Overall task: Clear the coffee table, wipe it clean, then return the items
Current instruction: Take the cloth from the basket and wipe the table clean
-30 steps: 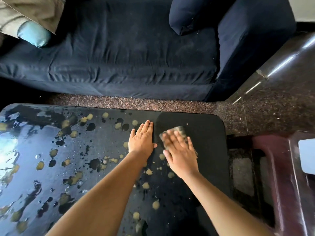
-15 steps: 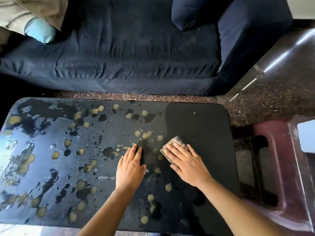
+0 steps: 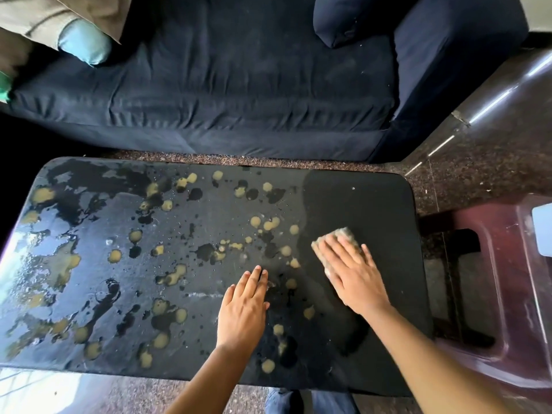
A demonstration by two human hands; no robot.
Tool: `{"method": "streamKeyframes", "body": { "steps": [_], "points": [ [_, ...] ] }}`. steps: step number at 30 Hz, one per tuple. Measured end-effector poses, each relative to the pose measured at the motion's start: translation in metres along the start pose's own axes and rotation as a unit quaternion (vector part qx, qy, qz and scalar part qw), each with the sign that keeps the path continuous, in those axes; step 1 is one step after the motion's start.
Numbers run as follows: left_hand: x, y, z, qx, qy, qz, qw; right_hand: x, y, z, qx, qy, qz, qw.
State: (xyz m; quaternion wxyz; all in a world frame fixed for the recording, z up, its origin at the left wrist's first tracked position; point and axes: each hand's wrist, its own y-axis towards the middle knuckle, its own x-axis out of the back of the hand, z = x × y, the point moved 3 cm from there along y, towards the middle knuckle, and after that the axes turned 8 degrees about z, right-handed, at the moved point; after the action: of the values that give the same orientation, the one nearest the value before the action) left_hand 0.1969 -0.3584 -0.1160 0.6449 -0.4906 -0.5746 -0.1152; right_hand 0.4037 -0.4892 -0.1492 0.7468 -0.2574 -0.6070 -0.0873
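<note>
I had the right hand (image 3: pixel 355 279) flat, fingers straight, pressing the sponge (image 3: pixel 339 236) onto the right half of the coffee table (image 3: pixel 376 198), left hand (image 3: pixel 243 306) lying flat beside it. Figured firm overlapping strokes leftward into the yellow spots (image 3: pixel 268 224) would work best

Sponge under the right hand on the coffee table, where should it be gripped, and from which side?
Probably pinch the sponge across its two long edges, coming straight down from above. It lies flat on the coffee table, so nothing reaches underneath, and the right hand presses flat over its near half; only the end toward the sofa shows.
</note>
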Motion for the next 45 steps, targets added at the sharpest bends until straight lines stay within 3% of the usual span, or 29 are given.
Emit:
{"method": "streamKeyframes", "body": {
  "steps": [2,3,6,8,9,10,13,15,17,19,21,23,25,26,27,29,31,32,34,36,38,39,41,43,44,45],
  "points": [
    [-0.002,-0.001,0.001,0.001,0.002,-0.001,1.0,0.002,0.009,0.022,-0.117,0.054,-0.021,0.991],
    [-0.003,-0.001,0.002,0.002,0.001,-0.003,1.0,0.002,0.01,0.035,-0.127,0.064,-0.036,0.989],
    [-0.001,-0.004,0.001,0.0,-0.024,0.012,1.0,-0.008,-0.004,0.045,0.022,0.02,-0.025,0.999],
    [-0.002,-0.003,0.001,-0.01,-0.028,0.035,0.999,-0.01,-0.017,0.025,0.173,-0.042,0.008,0.984],
    [-0.001,-0.002,0.002,-0.008,-0.027,0.042,0.999,-0.01,-0.017,0.012,0.209,-0.07,0.017,0.975],
    [0.0,-0.001,0.002,-0.005,-0.021,0.045,0.999,-0.008,-0.014,0.002,0.203,-0.078,0.02,0.976],
    [0.002,-0.001,0.001,0.002,-0.019,0.047,0.999,0.0,0.003,0.006,-0.009,0.015,-0.015,1.0],
    [0.002,-0.002,0.002,0.006,-0.013,0.048,0.999,-0.002,0.004,0.038,-0.082,0.064,-0.049,0.993],
    [0.001,-0.002,0.001,0.008,-0.015,0.047,0.999,-0.011,-0.006,0.058,-0.007,0.05,-0.04,0.998],
    [0.002,-0.001,0.001,0.008,-0.02,0.049,0.999,-0.018,-0.026,0.054,0.146,-0.011,-0.002,0.989],
    [0.002,-0.002,-0.001,0.015,-0.023,0.052,0.998,-0.019,-0.034,0.034,0.193,-0.046,0.012,0.98],
    [0.001,-0.003,-0.004,0.021,-0.022,0.051,0.998,-0.015,-0.023,0.024,0.04,0.005,-0.008,0.999],
    [0.0,-0.002,-0.005,0.022,-0.026,0.054,0.998,-0.009,-0.009,0.039,-0.137,0.082,-0.037,0.986],
    [0.0,-0.002,-0.005,0.022,-0.025,0.054,0.998,-0.006,-0.004,0.053,-0.162,0.103,-0.054,0.98],
    [0.0,-0.001,-0.004,0.022,-0.023,0.055,0.998,-0.007,-0.004,0.066,-0.137,0.105,-0.056,0.983],
    [0.0,-0.001,-0.003,0.019,-0.014,0.057,0.998,-0.017,-0.021,0.077,0.014,0.047,-0.034,0.998],
    [0.001,-0.001,-0.002,0.016,-0.011,0.055,0.998,-0.023,-0.046,0.06,0.173,-0.019,-0.003,0.985],
    [0.001,-0.001,-0.002,0.016,-0.014,0.055,0.998,-0.025,-0.052,0.046,0.202,-0.047,0.0,0.978],
    [-0.001,-0.001,-0.002,0.016,-0.016,0.05,0.998,-0.024,-0.048,0.025,0.113,-0.031,-0.02,0.993],
    [-0.001,-0.001,-0.003,0.016,-0.016,0.05,0.998,-0.017,-0.036,0.026,-0.091,0.066,-0.053,0.992],
    [-0.002,-0.002,-0.002,0.016,-0.011,0.048,0.999,-0.013,-0.028,0.051,-0.16,0.109,-0.08,0.978],
    [-0.002,-0.001,-0.001,0.015,-0.011,0.049,0.999,-0.017,-0.03,0.064,-0.119,0.1,-0.069,0.985],
    [-0.002,-0.001,-0.001,0.013,-0.011,0.05,0.999,-0.029,-0.051,0.074,0.07,0.017,-0.029,0.997],
    [-0.003,-0.001,-0.001,0.014,-0.01,0.05,0.999,-0.031,-0.071,0.048,0.217,-0.054,0.005,0.975],
    [-0.003,-0.001,-0.001,0.015,-0.01,0.051,0.999,-0.031,-0.074,0.034,0.211,-0.071,0.001,0.975],
    [-0.004,-0.001,-0.001,0.015,-0.009,0.051,0.999,-0.029,-0.074,0.022,0.145,-0.053,-0.016,0.988]
  ]
}}
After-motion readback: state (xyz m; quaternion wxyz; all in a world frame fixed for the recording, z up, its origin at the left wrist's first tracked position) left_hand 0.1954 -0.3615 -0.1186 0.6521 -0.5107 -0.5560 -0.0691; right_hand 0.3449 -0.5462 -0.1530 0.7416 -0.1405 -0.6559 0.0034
